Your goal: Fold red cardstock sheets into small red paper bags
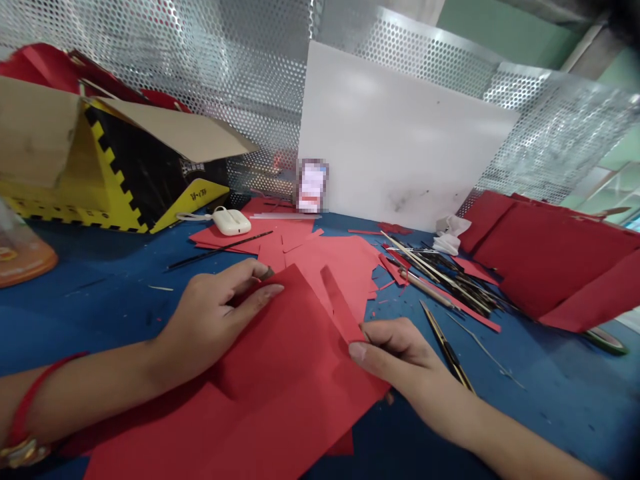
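Count: one held red sheet [295, 347], one narrow red strip [340, 303], one cutter [447, 347]. Sheet matte, far corner pointed, at tabletop's [100, 307] near edge. Left hand [213, 317], nearly closed, pinches its edge; right hand [400, 357] pinches strip's near end.

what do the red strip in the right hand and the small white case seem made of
Red strip: probably matte paper or thin card, being thin, flat and without shine. Small white case: likely smooth, slightly glossy plastic, given its rounded shell and soft highlights.
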